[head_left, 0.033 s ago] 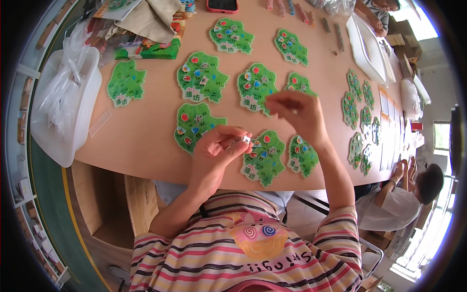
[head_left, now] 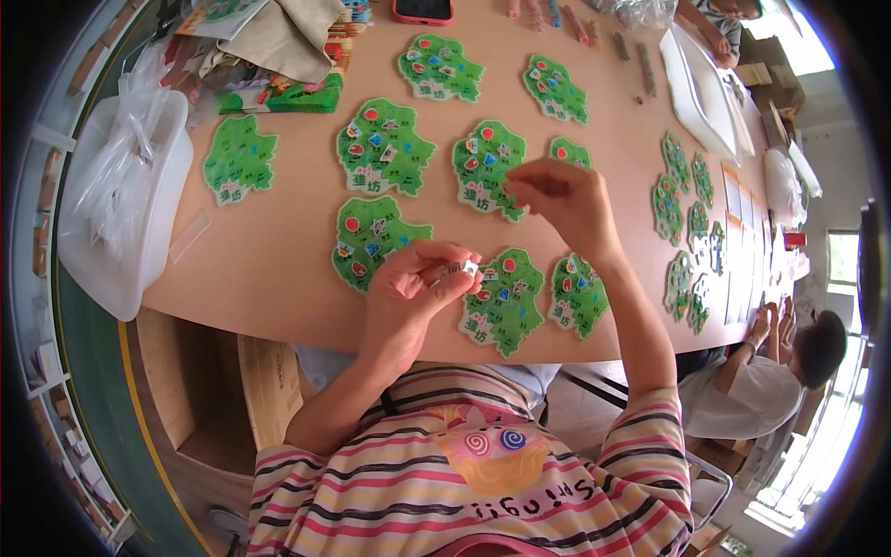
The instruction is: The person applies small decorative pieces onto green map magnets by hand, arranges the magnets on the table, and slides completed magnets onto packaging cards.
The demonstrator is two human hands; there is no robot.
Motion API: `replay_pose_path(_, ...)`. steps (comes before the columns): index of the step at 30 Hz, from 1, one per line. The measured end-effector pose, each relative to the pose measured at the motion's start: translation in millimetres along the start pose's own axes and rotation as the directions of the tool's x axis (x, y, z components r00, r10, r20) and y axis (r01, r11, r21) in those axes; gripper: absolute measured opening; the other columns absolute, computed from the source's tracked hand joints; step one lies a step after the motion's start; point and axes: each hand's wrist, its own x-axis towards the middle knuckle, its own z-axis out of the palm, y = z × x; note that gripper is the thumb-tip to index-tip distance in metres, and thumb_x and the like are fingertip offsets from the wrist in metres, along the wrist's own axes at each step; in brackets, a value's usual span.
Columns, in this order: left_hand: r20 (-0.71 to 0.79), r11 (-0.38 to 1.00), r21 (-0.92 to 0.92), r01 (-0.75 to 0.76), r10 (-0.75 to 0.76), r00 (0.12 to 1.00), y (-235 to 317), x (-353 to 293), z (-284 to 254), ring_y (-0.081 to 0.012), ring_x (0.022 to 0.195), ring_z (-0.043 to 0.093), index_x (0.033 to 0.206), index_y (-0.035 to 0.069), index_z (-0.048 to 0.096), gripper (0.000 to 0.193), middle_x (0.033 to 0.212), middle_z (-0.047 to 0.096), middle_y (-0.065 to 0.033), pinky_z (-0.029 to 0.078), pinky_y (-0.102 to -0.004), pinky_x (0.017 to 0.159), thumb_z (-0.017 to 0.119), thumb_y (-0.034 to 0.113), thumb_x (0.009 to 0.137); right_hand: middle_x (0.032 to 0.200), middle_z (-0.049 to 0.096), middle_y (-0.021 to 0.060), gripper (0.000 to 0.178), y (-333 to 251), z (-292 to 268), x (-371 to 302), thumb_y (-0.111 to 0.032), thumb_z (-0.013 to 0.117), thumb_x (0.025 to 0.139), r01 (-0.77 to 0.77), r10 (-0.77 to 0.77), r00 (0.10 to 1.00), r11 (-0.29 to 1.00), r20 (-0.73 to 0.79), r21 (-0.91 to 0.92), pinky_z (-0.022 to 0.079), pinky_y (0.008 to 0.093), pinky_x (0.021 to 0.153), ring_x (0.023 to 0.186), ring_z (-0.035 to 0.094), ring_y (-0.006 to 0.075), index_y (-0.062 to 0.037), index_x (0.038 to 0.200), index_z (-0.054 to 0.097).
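Note:
My left hand is closed, thumb against fingers, on a small stack of white pieces at the middle of the table. My right hand hovers to the right and farther off, its fingertips pinched together near the right edge of a green map-shaped board. Whatever it pinches, if anything, is too small to make out. That board bears small coloured pieces, one of them round and red. A similar board lies just right of my left hand, and another board is partly covered by that hand.
More green boards lie around, one at the left with far fewer pieces. A white tub with plastic bags stands at the left edge. A phone lies at the back. On the right a person works at the table.
My right hand has shifted very slightly left, uncovering a little more of the board behind it. The left hand stays in place.

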Motion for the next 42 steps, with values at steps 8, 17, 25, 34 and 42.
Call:
replay_pose_path(8, -0.01, 1.0, 0.015, 0.006, -0.006, 1.0, -0.8, -2.8, 4.3, -0.0128, 0.089, 0.06, 0.104, 0.0, 0.06, 0.02, 0.1, 0.063, -0.0076, 0.051, -0.0271, 0.082, 0.064, 0.0, 0.085, 0.081, 0.064, 0.0046, 0.021, -9.9, -15.1, -13.2, -0.006, 0.073, 0.076, 0.204, -0.239, 0.965, 0.942, -0.107, -0.268, 0.047, 0.0233, 0.055, 0.065, 0.06, 0.01, -0.0048, 0.097, 0.07)
replay_pose_path(17, 0.21, 0.974, -0.001, 0.225, -0.22, 0.953, -19.0, 3.9, 29.6, -0.0126, 0.085, 0.063, 0.098, -0.001, 0.063, 0.016, 0.096, 0.064, -0.0073, 0.051, -0.0258, 0.079, 0.067, -0.001, 0.083, 0.087, 0.066, 0.0056, 0.028, -19.8, -28.2, -88.3, -0.003, 0.075, 0.072, 0.493, -0.477, 0.867, 0.862, 0.141, -0.116, 0.053, 0.0277, 0.059, 0.069, 0.064, 0.0163, -0.0083, 0.099, 0.071)
replay_pose_path(25, 0.084, 0.979, -0.026, 0.201, -0.199, 0.976, -29.2, 16.2, 37.4, -0.0163, 0.09, 0.063, 0.105, 0.0, 0.061, 0.018, 0.104, 0.063, -0.0101, 0.054, -0.0285, 0.081, 0.062, 0.006, 0.088, 0.083, 0.067, 0.0064, 0.022, 1.1, -38.6, -76.3, 0.001, 0.072, 0.073, 0.269, -0.269, 0.963, 0.962, 0.011, 0.046, 0.052, 0.026, 0.057, 0.069, 0.064, 0.0154, -0.0053, 0.093, 0.071)
replay_pose_path(34, 0.112, 0.968, -0.147, 0.203, -0.188, 0.976, -31.8, 19.0, 39.5, -0.016, 0.093, 0.063, 0.11, -0.002, 0.061, 0.022, 0.105, 0.064, -0.0106, 0.053, -0.0281, 0.085, 0.059, 0.004, 0.09, 0.083, 0.067, 0.004, 0.023, -8.6, -29.8, -82.4, 0.003, 0.072, 0.071, 0.475, -0.477, 0.879, 0.872, 0.016, -0.115, 0.051, 0.0251, 0.058, 0.066, 0.063, 0.0129, -0.0036, 0.094, 0.069)
replay_pose_path(42, 0.081, 0.99, -0.041, 0.136, -0.132, 0.988, -20.1, 19.1, 34.8, -0.0171, 0.094, 0.063, 0.108, 0.0, 0.058, 0.02, 0.108, 0.063, -0.0141, 0.051, -0.0288, 0.085, 0.061, 0.005, 0.089, 0.076, 0.068, 0.0026, 0.015, 53.0, -69.7, -26.1, -0.006, 0.07, 0.08, -0.072, 0.036, 0.969, 0.988, -0.243, -0.14, 0.046, 0.0226, 0.058, 0.061, 0.057, 0.0072, -0.002, 0.094, 0.068)
